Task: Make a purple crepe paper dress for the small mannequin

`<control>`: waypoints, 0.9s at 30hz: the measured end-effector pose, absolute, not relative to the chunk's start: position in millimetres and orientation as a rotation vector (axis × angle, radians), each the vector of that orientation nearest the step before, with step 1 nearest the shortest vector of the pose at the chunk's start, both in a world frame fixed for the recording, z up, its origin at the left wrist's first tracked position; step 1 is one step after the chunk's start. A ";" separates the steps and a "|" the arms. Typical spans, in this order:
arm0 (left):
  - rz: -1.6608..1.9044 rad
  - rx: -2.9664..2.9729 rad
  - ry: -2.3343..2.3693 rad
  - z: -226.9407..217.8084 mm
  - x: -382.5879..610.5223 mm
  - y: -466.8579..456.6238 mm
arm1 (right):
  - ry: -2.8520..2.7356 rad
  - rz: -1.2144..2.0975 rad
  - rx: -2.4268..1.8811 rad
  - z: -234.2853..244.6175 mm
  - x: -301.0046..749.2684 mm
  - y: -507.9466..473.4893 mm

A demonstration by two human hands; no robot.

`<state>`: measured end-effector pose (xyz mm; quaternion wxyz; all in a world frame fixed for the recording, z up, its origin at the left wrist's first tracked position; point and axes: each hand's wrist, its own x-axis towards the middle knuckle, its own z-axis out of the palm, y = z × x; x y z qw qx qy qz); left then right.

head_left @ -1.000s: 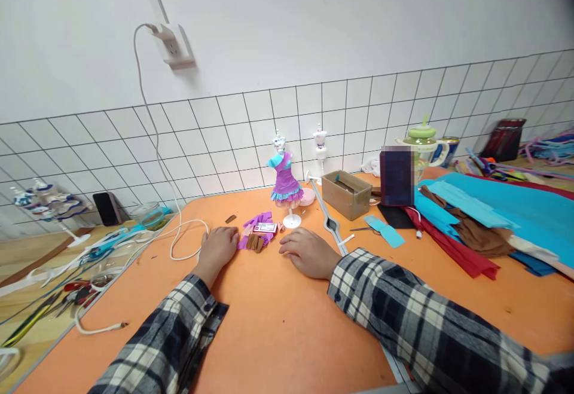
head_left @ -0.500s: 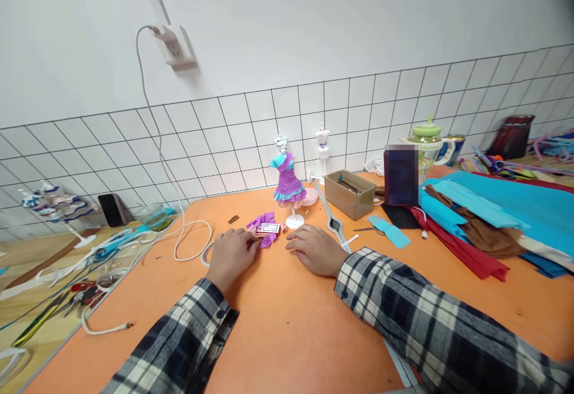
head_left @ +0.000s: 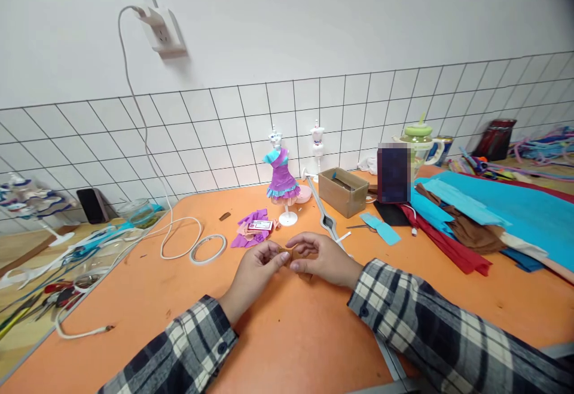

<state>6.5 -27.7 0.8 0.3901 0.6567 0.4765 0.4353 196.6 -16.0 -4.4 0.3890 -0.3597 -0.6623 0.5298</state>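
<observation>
The person's left hand (head_left: 256, 267) and right hand (head_left: 323, 259) are meeting above the near middle of the orange worktop (head_left: 251, 346), with a small brown piece (head_left: 290, 253) sitting between them. The left fingers are pinching it against the thumb; the right fingers are curling round its other side and gripping it too. Much of the piece is hiding behind the fingers, so its full shape is hard to tell. Just beyond the hands, a labelled packet (head_left: 260, 225) is lying on crumpled purple paper (head_left: 244, 240). A roll of tape (head_left: 206, 262) is lying flat to the left. Behind, a small dress form (head_left: 282, 180) is standing upright, wearing a purple and blue dress, and an open cardboard box (head_left: 341, 198) is resting to its right.
</observation>
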 end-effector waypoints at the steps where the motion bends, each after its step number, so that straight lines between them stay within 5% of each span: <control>1: 1.119 1.642 1.209 2.1 5.8 -27.2 | -1.691 1.385 -0.927 -5.5 196.7 -15.8; 10: 1.262 1.502 1.324 7.5 -10.3 -18.2 | -1.474 1.444 -1.119 -6.8 220.4 7.8; 27: 1.221 1.643 1.460 -0.2 -36.4 3.6 | -1.313 1.030 -1.279 -2.4 242.9 21.9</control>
